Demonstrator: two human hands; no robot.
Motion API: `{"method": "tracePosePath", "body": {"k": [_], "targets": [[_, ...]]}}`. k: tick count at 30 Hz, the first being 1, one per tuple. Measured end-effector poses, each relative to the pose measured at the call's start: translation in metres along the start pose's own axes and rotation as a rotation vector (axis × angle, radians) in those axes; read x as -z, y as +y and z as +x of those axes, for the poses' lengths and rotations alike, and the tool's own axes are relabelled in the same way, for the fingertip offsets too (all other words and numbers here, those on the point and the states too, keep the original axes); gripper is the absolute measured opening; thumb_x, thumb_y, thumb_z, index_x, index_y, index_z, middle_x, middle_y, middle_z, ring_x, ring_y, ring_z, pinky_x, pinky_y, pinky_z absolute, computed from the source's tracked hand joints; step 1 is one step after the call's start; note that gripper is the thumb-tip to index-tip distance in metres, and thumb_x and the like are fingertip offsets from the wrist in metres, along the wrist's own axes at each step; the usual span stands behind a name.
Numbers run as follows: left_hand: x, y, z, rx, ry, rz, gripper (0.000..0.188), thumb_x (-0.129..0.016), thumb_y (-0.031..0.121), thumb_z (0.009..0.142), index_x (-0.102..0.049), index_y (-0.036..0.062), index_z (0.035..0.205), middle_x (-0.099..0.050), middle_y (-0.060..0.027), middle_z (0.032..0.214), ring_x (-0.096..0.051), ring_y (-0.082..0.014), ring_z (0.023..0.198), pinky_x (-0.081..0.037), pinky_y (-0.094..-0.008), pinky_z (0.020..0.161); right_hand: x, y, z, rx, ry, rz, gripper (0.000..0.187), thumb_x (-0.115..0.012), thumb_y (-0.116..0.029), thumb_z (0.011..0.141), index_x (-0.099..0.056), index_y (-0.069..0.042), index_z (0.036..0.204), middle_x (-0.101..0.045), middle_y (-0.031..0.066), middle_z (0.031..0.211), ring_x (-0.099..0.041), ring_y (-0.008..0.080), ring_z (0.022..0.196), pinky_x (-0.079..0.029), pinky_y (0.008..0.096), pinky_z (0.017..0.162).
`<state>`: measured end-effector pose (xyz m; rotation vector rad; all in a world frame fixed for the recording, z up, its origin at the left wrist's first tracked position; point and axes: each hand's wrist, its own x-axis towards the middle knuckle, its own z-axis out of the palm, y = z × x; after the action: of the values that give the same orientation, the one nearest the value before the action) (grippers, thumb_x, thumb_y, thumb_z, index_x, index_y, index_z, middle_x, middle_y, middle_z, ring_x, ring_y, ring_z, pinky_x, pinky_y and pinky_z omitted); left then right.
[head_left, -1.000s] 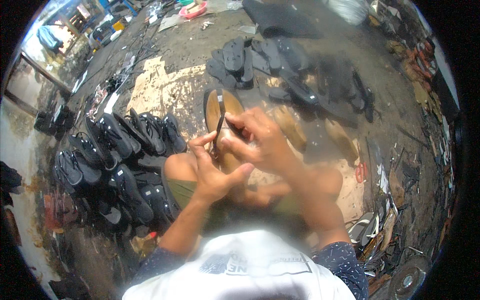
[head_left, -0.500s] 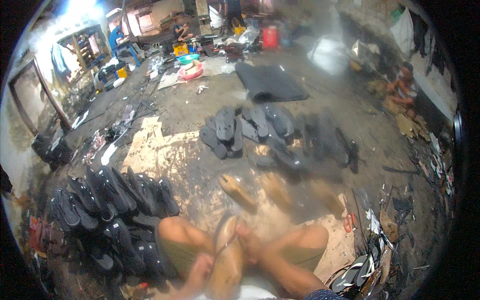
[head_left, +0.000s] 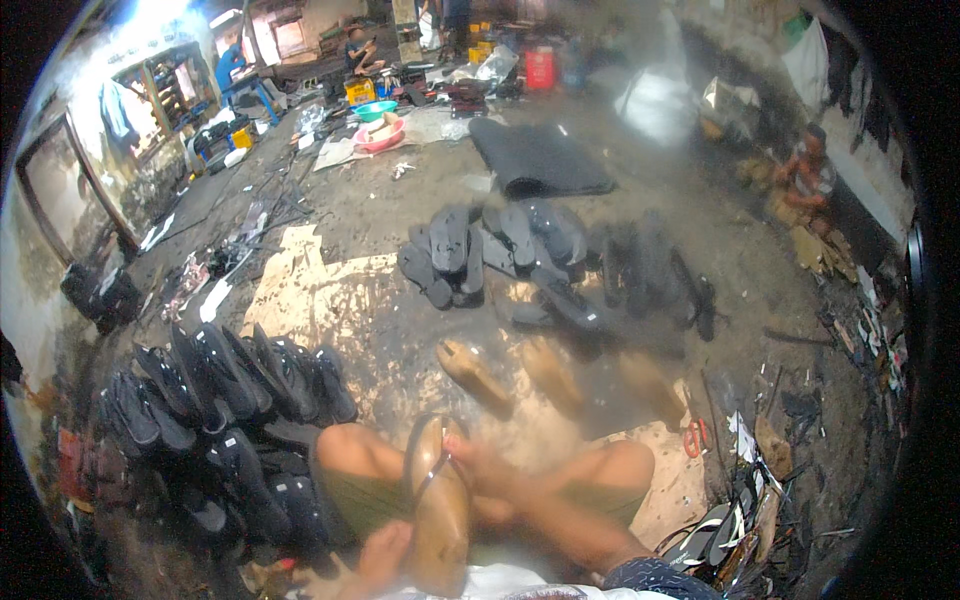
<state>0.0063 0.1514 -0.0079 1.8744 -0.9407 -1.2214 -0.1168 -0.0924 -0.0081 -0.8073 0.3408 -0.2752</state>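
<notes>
Upright between my knees stands a tan shoe last (head_left: 440, 520), with a dark flip-flop sole (head_left: 411, 455) along its left edge. A thin dark strap (head_left: 430, 474) crosses its top in a V. My right hand (head_left: 480, 470) grips the last's right side near the toe end, thumb at the strap. Low on the left, beside the heel end, is my left hand (head_left: 385, 552); its fingers are blurred and seem apart from the strap. Three more tan lasts lie ahead of my legs, the nearest a wooden-looking last (head_left: 472, 375).
Black flip-flops (head_left: 235, 370) crowd the floor at my left; dark soles (head_left: 450, 240) lie ahead. Red-handled scissors (head_left: 695, 438) and a white-strapped flip-flop (head_left: 697, 540) lie right. Beyond are a black mat (head_left: 545, 165), a pink basin (head_left: 380, 135) and a person (head_left: 808, 180) sitting far right.
The last has shifted slightly left and stands more upright. My left hand has dropped down and left, away from the strap. My right hand has moved left along with the last.
</notes>
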Motion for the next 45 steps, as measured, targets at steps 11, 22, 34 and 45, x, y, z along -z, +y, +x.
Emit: {"method": "tracePosePath", "body": {"k": [11,22,34,45], "targets": [[-0.005,0.120,0.048,-0.464,0.135,-0.819,0.124,-0.083,0.039,0.074,-0.003,0.0057,0.163,-0.027,-0.0209,0.161,-0.041,-0.0364,0.143,-0.037,-0.0484,0.117,0.051,0.050,-0.021,-0.053,-0.058,0.340,0.064,-0.050,-0.049,0.107,-0.045,-0.002,0.151,-0.061,0.0168,0.138,-0.063,0.0303,0.119,-0.054,0.0437,0.098],[0.003,0.106,0.107,-0.348,-0.379,-1.277,0.070,-0.055,0.026,0.102,-0.024,0.0011,0.159,-0.050,-0.0161,0.146,-0.062,-0.0169,0.116,-0.054,-0.0293,0.082,-0.026,0.000,-0.066,0.194,0.068,0.242,0.081,-0.065,-0.029,0.095,-0.023,0.005,0.155,-0.056,0.0212,0.138,-0.063,0.0282,0.122,-0.058,0.0442,0.098],[-0.027,0.101,0.102,-0.317,-0.019,-0.488,0.074,-0.066,0.020,0.100,-0.025,-0.0067,0.156,-0.050,-0.0160,0.145,-0.052,-0.0221,0.130,-0.043,-0.0340,0.109,0.006,0.002,-0.047,0.214,0.266,-0.171,0.064,-0.063,-0.032,0.101,-0.033,0.001,0.147,-0.056,0.0201,0.131,-0.063,0.0177,0.111,-0.055,0.0310,0.087],[-0.008,0.064,0.133,-0.515,0.367,-0.656,0.071,-0.039,0.050,0.109,-0.034,-0.0080,0.150,-0.042,-0.0235,0.153,-0.038,-0.0326,0.144,-0.026,-0.0393,0.120,-0.019,0.023,-0.026,0.345,0.407,-0.347,0.075,-0.082,-0.023,0.088,-0.042,0.004,0.145,-0.058,0.0156,0.136,-0.058,0.0211,0.123,-0.050,0.0350,0.102]]}}
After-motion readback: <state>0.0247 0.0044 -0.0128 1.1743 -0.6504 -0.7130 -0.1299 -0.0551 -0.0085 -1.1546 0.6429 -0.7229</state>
